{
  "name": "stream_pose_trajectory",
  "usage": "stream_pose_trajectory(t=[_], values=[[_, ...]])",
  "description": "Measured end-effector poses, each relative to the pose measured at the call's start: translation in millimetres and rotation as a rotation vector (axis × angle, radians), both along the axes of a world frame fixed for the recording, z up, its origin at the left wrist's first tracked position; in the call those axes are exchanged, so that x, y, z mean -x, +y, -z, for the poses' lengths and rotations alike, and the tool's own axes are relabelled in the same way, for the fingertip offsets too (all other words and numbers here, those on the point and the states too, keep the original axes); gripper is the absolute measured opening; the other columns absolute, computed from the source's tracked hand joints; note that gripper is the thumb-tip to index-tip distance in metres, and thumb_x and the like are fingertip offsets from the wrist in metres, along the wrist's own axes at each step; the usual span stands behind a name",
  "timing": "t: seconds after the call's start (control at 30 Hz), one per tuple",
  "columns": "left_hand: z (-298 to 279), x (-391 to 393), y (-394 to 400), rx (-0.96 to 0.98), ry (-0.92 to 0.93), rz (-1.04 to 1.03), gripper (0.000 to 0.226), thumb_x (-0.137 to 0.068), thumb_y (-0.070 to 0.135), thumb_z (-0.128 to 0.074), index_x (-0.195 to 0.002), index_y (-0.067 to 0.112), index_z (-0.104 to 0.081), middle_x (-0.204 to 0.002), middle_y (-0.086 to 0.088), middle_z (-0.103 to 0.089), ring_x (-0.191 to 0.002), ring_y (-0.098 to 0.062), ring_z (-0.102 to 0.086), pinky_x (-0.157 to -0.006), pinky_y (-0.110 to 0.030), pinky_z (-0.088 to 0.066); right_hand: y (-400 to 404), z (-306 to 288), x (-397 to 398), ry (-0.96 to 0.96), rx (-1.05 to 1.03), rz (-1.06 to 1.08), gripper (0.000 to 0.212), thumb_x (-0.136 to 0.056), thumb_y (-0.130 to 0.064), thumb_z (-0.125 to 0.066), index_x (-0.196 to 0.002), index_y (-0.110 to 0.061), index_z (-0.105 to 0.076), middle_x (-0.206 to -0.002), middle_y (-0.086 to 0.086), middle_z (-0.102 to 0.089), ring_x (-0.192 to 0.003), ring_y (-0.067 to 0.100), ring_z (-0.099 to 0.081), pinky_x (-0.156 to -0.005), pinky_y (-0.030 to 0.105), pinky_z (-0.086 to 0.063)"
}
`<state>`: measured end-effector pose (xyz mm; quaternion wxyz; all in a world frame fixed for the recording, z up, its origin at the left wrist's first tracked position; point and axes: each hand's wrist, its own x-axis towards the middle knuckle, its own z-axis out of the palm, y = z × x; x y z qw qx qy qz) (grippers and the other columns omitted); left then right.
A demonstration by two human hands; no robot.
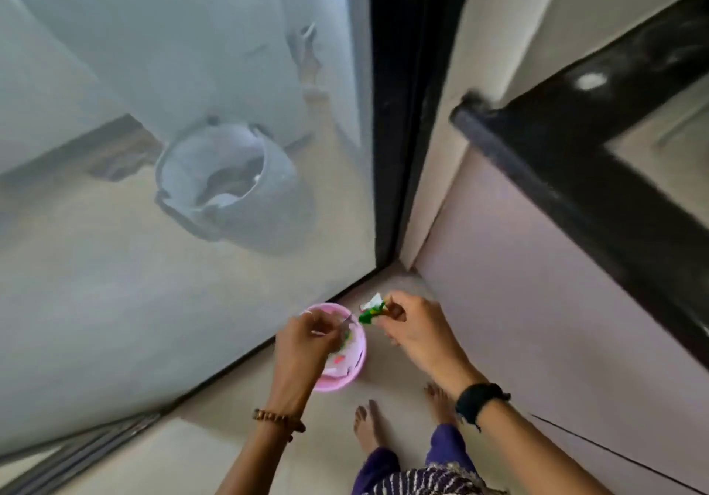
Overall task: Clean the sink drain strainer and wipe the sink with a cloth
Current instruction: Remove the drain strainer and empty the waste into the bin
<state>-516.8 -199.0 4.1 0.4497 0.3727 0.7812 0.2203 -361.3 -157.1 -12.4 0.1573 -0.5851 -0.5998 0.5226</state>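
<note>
My left hand [303, 345] grips a thin metal piece [347, 320], seemingly the sink strainer seen edge-on, over a small pink bin [347, 377] on the floor. White and coloured scraps lie inside the bin. Just right of it, my right hand [418, 325] pinches a green and white scrap [370, 312] above the bin's far rim. Motion blur hides the strainer's details. No sink or cloth is in view.
A frosted glass door [153, 283] fills the left, with a grey bucket [230, 183] blurred behind it. A black door frame [406, 110] stands in the corner. A dark counter edge [575, 180] juts overhead at right. My bare feet [368, 429] stand on beige tiles.
</note>
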Motion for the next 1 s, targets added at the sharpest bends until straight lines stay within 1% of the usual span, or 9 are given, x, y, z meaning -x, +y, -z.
stream_pose_trajectory(t=[0.1, 0.23, 0.33, 0.53, 0.67, 0.77, 0.8, 0.9, 1.0], values=[[71, 23, -16, 0.165, -0.048, -0.139, 0.004, -0.075, 0.001, -0.064, -0.076, -0.001, -0.067, -0.076, -0.015, -0.070, -0.074, -0.027, -0.062, -0.066, -0.028, -0.044, -1, 75, 34, -0.120, 0.029, -0.126, 0.005, -0.084, -0.013, -0.063, -0.080, -0.013, -0.060, -0.081, 0.001, -0.056, -0.074, 0.016, -0.053, -0.052, 0.016, -0.031], [179, 38, -26, 0.294, 0.000, -0.279, 0.010, -0.072, -0.002, -0.062, -0.082, -0.001, -0.062, -0.090, -0.021, -0.069, -0.087, -0.034, -0.063, -0.070, -0.034, -0.048, -4, 181, 69, -0.227, 0.118, -0.238, 0.015, -0.085, -0.008, -0.058, -0.071, -0.016, -0.055, -0.095, 0.009, -0.058, -0.086, 0.024, -0.057, -0.057, 0.004, -0.040], [259, 47, -29, 0.344, 0.020, -0.347, 0.015, -0.071, -0.006, -0.060, -0.086, -0.005, -0.061, -0.094, -0.024, -0.068, -0.092, -0.035, -0.061, -0.075, -0.034, -0.048, -8, 256, 92, -0.306, 0.144, -0.335, 0.007, -0.083, -0.001, -0.052, -0.080, -0.005, -0.058, -0.101, 0.017, -0.064, -0.089, 0.032, -0.061, -0.073, 0.033, -0.052], [354, 59, -43, 0.311, -0.090, -0.484, 0.028, -0.075, -0.006, -0.063, -0.103, -0.003, -0.058, -0.097, -0.016, -0.062, -0.098, -0.036, -0.060, -0.085, -0.044, -0.054, -18, 348, 116, -0.384, 0.207, -0.464, 0.012, -0.083, 0.006, -0.046, -0.082, 0.003, -0.058, -0.096, 0.021, -0.059, -0.089, 0.036, -0.061, -0.077, 0.040, -0.053], [357, 62, -47, 0.241, -0.210, -0.482, 0.042, -0.079, -0.007, -0.060, -0.119, 0.001, -0.049, -0.110, -0.009, -0.051, -0.101, -0.034, -0.058, -0.078, -0.038, -0.056, -19, 357, 120, -0.381, 0.221, -0.378, 0.018, -0.083, 0.008, -0.045, -0.089, 0.009, -0.062, -0.095, 0.020, -0.060, -0.087, 0.037, -0.062, -0.079, 0.044, -0.053], [325, 59, -39, 0.186, -0.280, -0.571, 0.017, -0.088, 0.000, -0.053, -0.105, 0.001, -0.055, -0.101, -0.016, -0.060, -0.077, -0.027, -0.064, -0.065, -0.031, -0.056, -13, 331, 118, -0.236, 0.342, -0.143, 0.023, -0.088, -0.001, -0.043, -0.084, 0.007, -0.064, -0.081, 0.015, -0.062, -0.068, 0.027, -0.063, -0.070, 0.040, -0.057], [309, 56, -34, 0.169, -0.333, -0.618, 0.008, -0.090, 0.004, -0.052, -0.095, 0.004, -0.058, -0.091, -0.016, -0.063, -0.067, -0.021, -0.064, -0.058, -0.026, -0.054, -10, 315, 115, -0.166, 0.399, -0.047, 0.023, -0.088, -0.004, -0.043, -0.084, 0.004, -0.064, -0.073, 0.012, -0.063, -0.058, 0.020, -0.060, -0.060, 0.034, -0.057], [251, 42, -12, 0.134, -0.551, -0.797, 0.015, -0.091, 0.014, -0.052, -0.079, 0.007, -0.058, -0.058, -0.003, -0.057, -0.037, -0.007, -0.051, -0.039, -0.017, -0.042, -4, 253, 104, 0.035, 0.518, 0.165, 0.018, -0.089, -0.011, -0.045, -0.082, -0.005, -0.060, -0.058, 0.002, -0.056, -0.041, 0.010, -0.049, -0.037, 0.017, -0.042], [167, 16, 13, 0.085, -0.767, -0.860, 0.025, -0.093, 0.022, -0.048, -0.084, 0.002, -0.060, -0.059, -0.005, -0.059, -0.051, -0.015, -0.054, -0.050, -0.024, -0.045, 11, 163, 85, 0.224, 0.531, 0.326, 0.020, -0.088, -0.013, -0.045, -0.070, -0.014, -0.054, -0.052, -0.003, -0.050, -0.038, 0.009, -0.042, -0.034, 0.016, -0.033]])
